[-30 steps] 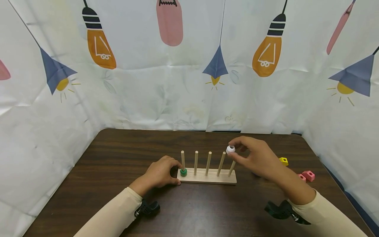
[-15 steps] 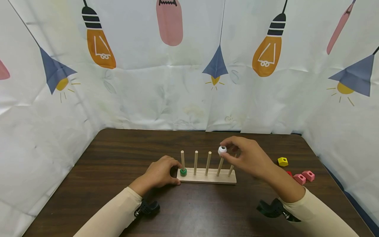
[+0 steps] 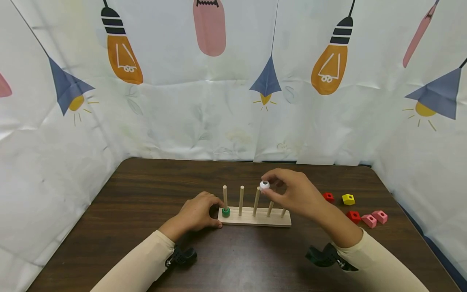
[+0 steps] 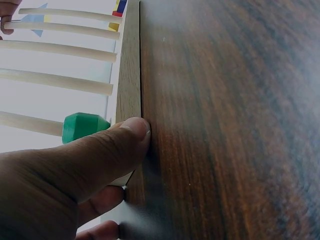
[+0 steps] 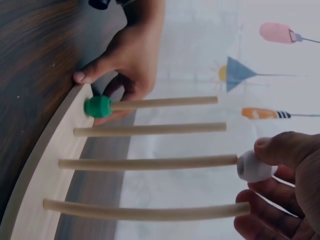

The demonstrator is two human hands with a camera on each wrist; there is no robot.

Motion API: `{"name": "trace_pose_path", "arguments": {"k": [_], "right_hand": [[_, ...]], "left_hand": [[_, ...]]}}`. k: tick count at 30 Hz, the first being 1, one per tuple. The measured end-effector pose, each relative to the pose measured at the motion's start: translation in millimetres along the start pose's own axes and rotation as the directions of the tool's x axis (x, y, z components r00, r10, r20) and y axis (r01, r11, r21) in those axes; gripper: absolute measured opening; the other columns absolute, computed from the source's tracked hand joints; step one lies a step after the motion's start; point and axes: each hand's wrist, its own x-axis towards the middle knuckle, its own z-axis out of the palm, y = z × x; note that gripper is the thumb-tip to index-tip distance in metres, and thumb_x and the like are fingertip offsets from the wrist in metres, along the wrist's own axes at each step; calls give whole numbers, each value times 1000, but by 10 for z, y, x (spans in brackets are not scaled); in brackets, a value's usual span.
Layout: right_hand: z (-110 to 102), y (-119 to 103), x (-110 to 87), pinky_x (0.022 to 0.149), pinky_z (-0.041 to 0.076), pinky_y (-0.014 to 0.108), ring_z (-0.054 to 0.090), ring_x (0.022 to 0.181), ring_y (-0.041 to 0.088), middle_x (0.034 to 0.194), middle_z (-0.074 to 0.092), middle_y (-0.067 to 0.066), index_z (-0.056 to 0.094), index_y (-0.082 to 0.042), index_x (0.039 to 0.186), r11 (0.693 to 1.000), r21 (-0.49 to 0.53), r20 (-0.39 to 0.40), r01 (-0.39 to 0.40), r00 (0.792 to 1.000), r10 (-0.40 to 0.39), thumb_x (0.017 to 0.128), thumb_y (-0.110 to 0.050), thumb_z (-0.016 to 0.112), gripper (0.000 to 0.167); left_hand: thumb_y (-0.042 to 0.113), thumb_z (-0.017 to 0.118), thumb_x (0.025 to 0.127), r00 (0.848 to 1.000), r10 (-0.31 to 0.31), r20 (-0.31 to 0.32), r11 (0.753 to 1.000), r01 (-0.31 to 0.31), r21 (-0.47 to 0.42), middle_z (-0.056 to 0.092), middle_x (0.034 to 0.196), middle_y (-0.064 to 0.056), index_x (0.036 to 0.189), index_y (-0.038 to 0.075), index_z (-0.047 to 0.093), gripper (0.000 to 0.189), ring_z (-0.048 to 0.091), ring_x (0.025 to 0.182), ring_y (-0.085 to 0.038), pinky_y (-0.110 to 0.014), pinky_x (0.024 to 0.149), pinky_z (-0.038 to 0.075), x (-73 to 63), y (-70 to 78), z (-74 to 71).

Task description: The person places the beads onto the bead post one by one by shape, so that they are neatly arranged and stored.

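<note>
In the head view, a wooden peg board (image 3: 255, 220) with several upright pegs lies on the table. My left hand (image 3: 197, 211) grips its left end, with the thumb along the front edge and other fingers behind. A green bead (image 3: 226, 212) sits at the bottom of the leftmost peg. Between thumb and fingers, my right hand (image 3: 293, 190) pinches a white bead (image 3: 264, 185) near the top of the third peg from the left. The right wrist view places this white bead (image 5: 252, 169) at the tip of that peg (image 5: 150, 164), its hole facing it.
Right of the board lie two red beads (image 3: 353, 216), a yellow bead (image 3: 348, 199) and two pink beads (image 3: 369, 220). A blue piece (image 4: 121, 6) shows beyond the board in the left wrist view. A printed curtain (image 3: 208, 117) hangs behind the dark table (image 3: 164, 174).
My right hand has moved left with the white bead, past the rightmost pegs to the third one. Red beads formerly behind the forearm now show. The left hand and board have stayed put.
</note>
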Motion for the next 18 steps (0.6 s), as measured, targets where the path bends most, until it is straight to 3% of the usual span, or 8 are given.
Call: {"name": "trace_pose_path", "arguments": {"k": [18], "right_hand": [[139,-49,114,77,55,36,67,91,13,106,71,-6,71,-12,113,997,34,-40,74,997,-72,88,-11,82,27]], "left_hand": [[39,95,71,1000,-8,5,1000,8,-4,67,120,6,114,28,74,49,57,120,-22,-57,86,51,2,17,-9]]}}
